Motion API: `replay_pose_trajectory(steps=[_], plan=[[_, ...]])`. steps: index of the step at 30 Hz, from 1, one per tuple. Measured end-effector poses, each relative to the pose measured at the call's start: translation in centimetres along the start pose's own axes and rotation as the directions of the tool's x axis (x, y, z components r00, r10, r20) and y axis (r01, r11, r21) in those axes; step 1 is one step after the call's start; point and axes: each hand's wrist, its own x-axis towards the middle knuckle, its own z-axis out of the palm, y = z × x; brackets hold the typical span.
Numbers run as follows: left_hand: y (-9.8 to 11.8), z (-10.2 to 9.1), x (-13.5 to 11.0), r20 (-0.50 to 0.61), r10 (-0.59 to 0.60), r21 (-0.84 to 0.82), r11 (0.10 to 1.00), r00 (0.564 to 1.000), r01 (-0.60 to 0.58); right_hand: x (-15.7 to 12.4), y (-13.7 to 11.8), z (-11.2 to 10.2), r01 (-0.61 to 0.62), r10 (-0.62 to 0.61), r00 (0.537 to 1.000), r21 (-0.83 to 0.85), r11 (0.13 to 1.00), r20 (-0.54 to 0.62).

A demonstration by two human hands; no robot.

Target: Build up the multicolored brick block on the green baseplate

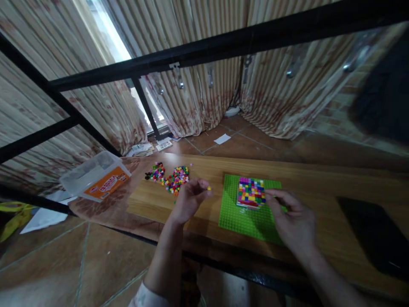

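A green studded baseplate (231,217) lies on the wooden board, and a square block of many-coloured small bricks (251,190) is built up on it. My left hand (191,196) pinches a tiny yellow brick (209,188) between thumb and finger, left of the baseplate. At the block's right edge, my right hand (292,211) has thumb and forefinger pressed together. Whatever its fingertips hold, if anything, is too small to make out. Loose coloured bricks (177,179) lie in a heap just beyond my left hand, with a smaller heap (157,171) farther left.
A clear plastic box (92,175) with an orange label stands left of the wooden board (204,166). On the right lies a dark flat device (373,234). A black metal frame (211,49) crosses in front of striped curtains. Papers (222,139) rest on the tiled floor.
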Motion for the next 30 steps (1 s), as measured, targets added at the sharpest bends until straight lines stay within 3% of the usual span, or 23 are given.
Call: replay_pose_trajectory(steps=[4,9,13,18,24,30], plan=[[-0.9,2.7,-0.7,0.092,0.037,0.051,0.998,0.995,-0.041,0.1,0.0,0.0,0.015,-0.015,1.0,0.03,0.999,-0.012],[-1.1,5.3,-1.7,0.127,0.184,0.368,0.904,0.975,-0.218,0.3,0.0,0.1,0.044,-0.043,0.999,0.052,0.998,-0.017],[-1.1,6.8,-1.7,0.178,0.353,0.46,0.795,0.919,-0.395,0.3,-0.1,0.2,0.049,-0.049,0.999,0.054,0.997,-0.002],[-1.5,7.8,-1.6,0.242,0.459,0.537,0.67,0.855,-0.512,0.3,-0.2,0.3,0.064,-0.065,0.998,0.058,0.996,0.013],[-2.2,8.3,-1.5,0.264,0.5,0.644,0.545,0.825,-0.537,0.3,-0.4,0.2,0.062,-0.064,0.998,0.058,0.996,0.026],[-2.4,8.7,-1.4,0.207,0.523,0.637,0.569,0.827,-0.519,0.3,-0.5,0.2,0.061,-0.063,0.998,0.055,0.997,0.03]])
